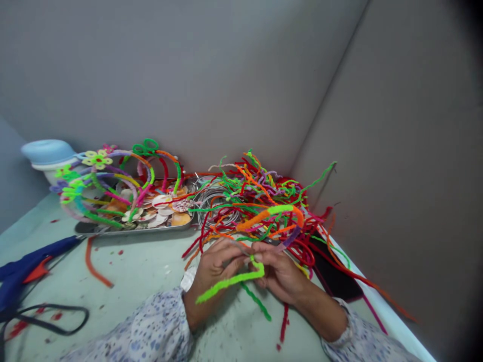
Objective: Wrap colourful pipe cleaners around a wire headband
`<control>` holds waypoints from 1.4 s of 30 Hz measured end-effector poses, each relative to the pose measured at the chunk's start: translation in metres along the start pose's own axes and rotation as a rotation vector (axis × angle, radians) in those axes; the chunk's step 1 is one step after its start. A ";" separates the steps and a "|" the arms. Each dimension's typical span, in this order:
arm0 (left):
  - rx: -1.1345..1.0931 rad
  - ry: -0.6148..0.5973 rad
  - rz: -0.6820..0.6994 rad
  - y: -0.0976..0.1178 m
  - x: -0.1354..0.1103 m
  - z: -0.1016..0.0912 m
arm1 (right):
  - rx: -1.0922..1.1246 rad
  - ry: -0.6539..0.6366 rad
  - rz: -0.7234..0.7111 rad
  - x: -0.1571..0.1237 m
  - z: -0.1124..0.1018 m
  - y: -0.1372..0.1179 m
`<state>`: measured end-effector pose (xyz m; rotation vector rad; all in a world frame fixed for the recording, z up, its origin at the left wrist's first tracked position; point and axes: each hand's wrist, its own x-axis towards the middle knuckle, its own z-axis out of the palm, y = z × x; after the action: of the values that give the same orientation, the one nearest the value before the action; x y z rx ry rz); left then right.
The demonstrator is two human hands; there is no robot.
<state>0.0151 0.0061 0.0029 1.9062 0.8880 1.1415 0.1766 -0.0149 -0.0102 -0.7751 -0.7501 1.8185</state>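
Tightly, a lime-green pipe cleaner (230,281) is clamped between the closed fingers of the left hand (217,266) and the right hand (279,271), above the table (124,271), just in front of a tangled heap of pipe cleaners (260,211).

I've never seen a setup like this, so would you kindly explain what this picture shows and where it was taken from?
There's no machine here. A camera worn on a person's head looks down at their bare hands. The left hand and right hand pinch a bent lime-green pipe cleaner. On the pale green surface lie a tangle of colourful pipe cleaners, a metal tray holding pipe-cleaner-wrapped hoops, and a blue glue gun.
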 end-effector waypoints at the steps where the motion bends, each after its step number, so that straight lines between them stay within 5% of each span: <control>1: -0.001 0.008 -0.007 0.000 0.000 0.000 | -0.009 -0.009 -0.012 0.000 0.001 0.000; 7: 0.078 0.013 0.023 0.000 -0.002 0.000 | -0.082 0.011 -0.050 0.000 0.002 0.001; 27: 0.068 0.126 -0.190 0.005 -0.005 0.008 | -0.637 0.274 -0.184 -0.001 0.014 0.005; 42: -0.218 0.097 -0.370 0.009 -0.003 0.012 | -0.633 0.311 -0.258 0.000 0.015 0.009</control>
<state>0.0262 -0.0036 0.0049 1.4482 1.0697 1.0613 0.1597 -0.0197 -0.0077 -1.2668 -1.1724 1.1882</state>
